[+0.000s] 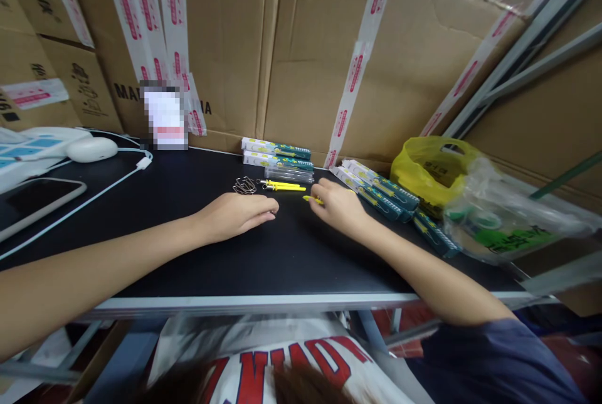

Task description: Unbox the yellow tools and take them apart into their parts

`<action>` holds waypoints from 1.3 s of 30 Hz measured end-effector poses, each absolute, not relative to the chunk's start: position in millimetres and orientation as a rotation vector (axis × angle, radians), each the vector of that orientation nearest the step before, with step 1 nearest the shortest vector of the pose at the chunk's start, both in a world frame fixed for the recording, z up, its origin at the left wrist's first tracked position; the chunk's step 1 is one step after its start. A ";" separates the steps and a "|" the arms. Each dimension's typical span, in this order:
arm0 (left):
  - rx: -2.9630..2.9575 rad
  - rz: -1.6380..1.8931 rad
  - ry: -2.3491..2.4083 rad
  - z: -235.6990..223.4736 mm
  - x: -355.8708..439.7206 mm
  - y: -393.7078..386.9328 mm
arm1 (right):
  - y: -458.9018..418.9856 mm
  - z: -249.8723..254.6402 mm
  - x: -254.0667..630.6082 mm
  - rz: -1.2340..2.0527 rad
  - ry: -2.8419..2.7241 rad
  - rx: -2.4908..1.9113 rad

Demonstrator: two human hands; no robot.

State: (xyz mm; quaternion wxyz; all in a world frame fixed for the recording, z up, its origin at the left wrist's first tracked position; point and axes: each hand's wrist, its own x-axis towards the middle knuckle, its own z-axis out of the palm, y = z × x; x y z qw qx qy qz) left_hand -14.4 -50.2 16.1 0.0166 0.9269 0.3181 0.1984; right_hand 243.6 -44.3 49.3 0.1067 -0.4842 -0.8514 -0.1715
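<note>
My left hand (237, 213) lies palm down on the black table (197, 253), fingers together and curled, their tips touching the tabletop near a small metal clip (245, 186). My right hand (337, 206) rests beside it with its fingers pinched on a small yellow piece (311, 199). Just behind both hands lie yellow pens (282, 186) and a clear pen case (288, 174). Teal and white pen boxes (276, 154) are stacked behind those.
More teal pen boxes (380, 194) lie fanned at the right beside a yellow plastic bag (430, 169) and a clear bag (503, 219). A phone (37, 200), a white mouse (91, 149) and cable sit left. Cardboard cartons (291, 46) wall the back.
</note>
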 end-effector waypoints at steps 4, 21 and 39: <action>2.865 0.534 1.066 17.5 -13.4 -51.1 | -37.0 71.6 266.0 -0.796 -2.499 -1.782; 2.827 0.505 0.995 17.4 -12.5 -51.7 | -21.0 75.3 283.9 -0.668 -2.582 -2.290; 2.498 1.442 0.653 31.2 -8.4 -62.9 | -52.3 41.4 239.5 -0.093 -2.692 -1.241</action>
